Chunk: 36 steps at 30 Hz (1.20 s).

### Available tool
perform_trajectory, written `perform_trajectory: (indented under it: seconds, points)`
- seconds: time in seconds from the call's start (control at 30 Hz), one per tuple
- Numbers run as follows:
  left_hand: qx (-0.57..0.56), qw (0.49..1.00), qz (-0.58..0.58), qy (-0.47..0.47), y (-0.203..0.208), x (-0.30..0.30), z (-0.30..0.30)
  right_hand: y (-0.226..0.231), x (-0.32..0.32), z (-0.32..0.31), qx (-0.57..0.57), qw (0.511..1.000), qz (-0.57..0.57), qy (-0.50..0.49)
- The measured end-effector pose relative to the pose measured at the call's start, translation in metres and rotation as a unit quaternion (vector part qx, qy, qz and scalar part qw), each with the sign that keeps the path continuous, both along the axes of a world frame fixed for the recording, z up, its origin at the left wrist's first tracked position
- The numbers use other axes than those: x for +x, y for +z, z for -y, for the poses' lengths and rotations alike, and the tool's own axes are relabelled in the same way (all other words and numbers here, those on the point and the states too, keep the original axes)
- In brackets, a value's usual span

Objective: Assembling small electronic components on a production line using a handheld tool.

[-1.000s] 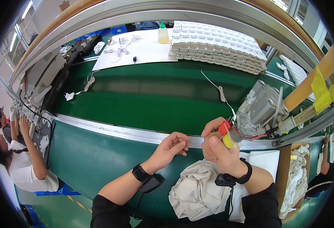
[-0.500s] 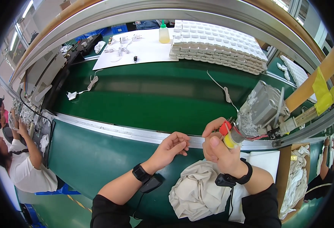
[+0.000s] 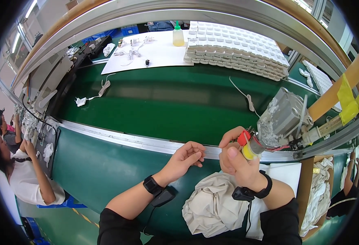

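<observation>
My left hand (image 3: 186, 158) hovers over the near bench edge, fingers curled and thumb bent in; nothing shows in it. Close to its right, my right hand (image 3: 240, 160) is closed beside the yellow-ringed lower end (image 3: 249, 152) of a hanging device. A red part (image 3: 243, 138) of that device rises just above my fingers. What the right hand grips, if anything, is hidden. Behind it hangs a grey metal block (image 3: 283, 114) with wires and clear lumpy material. A crumpled cream cloth (image 3: 215, 204) lies below my hands.
On the green belt (image 3: 159, 110) lie a white plug with cord (image 3: 81, 101) and another white cord (image 3: 250, 103). White trays (image 3: 232, 49) are stacked behind, beside a green-capped bottle (image 3: 178, 36). A cardboard box (image 3: 306, 196) stands right; a co-worker (image 3: 34, 175) sits left.
Both white cords on the belt have shifted slightly right. The co-worker at the left has lowered their raised hands. My own hands keep nearly the same pose.
</observation>
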<state>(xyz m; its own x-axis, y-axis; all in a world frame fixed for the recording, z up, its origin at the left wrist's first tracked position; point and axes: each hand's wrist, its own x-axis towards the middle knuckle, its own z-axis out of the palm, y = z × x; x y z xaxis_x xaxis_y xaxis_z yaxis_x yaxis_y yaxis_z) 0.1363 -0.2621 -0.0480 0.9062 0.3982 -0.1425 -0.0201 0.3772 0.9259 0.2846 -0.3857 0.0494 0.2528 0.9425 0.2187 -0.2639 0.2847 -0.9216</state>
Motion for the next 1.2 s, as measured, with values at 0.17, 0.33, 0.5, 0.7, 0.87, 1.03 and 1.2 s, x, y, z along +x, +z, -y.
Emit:
perform_trajectory:
  seconds: [0.17, 0.33, 0.5, 0.7, 0.87, 1.03, 1.2]
  points:
    - [-0.017, 0.999, -0.021, -0.019, 0.009, 0.003, -0.004, 0.001, 0.002, 0.005, -0.012, 1.000, 0.001, -0.015]
    - [0.149, 0.980, -0.129, 0.011, 0.018, -0.012, -0.049, 0.000, 0.004, 0.008, -0.027, 0.999, 0.004, -0.034]
    - [0.395, 0.876, -0.207, 0.185, 0.029, -0.066, -0.171, 0.000, 0.004, 0.011, -0.027, 0.999, -0.001, -0.033]
    - [0.723, 0.430, -0.490, 0.228, 0.016, -0.154, -0.287, -0.001, 0.005, 0.014, -0.027, 0.999, 0.014, -0.039]
    - [0.826, 0.148, -0.517, 0.170, 0.000, -0.241, -0.321, -0.004, 0.002, 0.016, -0.023, 1.000, 0.007, -0.018]
    - [0.703, 0.258, -0.660, 0.057, 0.036, -0.228, -0.309, -0.003, 0.002, 0.009, -0.010, 1.000, 0.019, -0.020]
    - [0.677, 0.380, -0.630, 0.000, 0.076, -0.202, -0.273, 0.005, 0.001, 0.001, 0.000, 0.999, 0.039, 0.006]
